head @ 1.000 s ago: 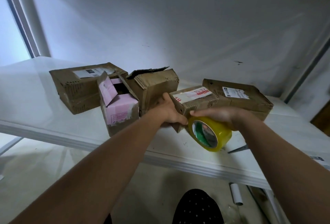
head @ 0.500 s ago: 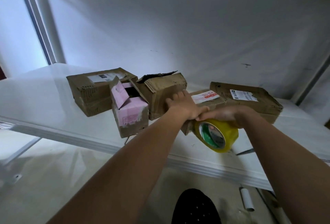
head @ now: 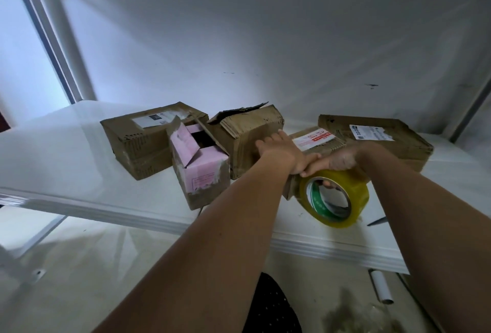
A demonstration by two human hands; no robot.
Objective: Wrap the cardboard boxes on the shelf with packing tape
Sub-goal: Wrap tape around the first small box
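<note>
Two bare forearms reach up from below toward a white shelf (head: pixel 132 200). Nearest on it, the right hand (head: pixel 345 158) curls over a yellow tape roll (head: pixel 334 197), a fingertip showing through its core, the roll held at the near end of a small box (head: pixel 316 144) with a red-and-white label. The left hand (head: pixel 281 150) lies flat on that box's top, fingers straight, pressing just beside the right; it reads as smoothing a strip down, though no tape is plainly visible on the cardboard. To the left stands a pink box (head: pixel 202 170) with its flaps still open. Behind it sit a crumpled box (head: pixel 249 133) with a torn top and, further left, a labelled box (head: pixel 148 138). At the far right lies a flat box (head: pixel 380 136), touching the small one. My judgement: work is early, one box under way, four seemingly untouched, the pink one needing closing first.
</note>
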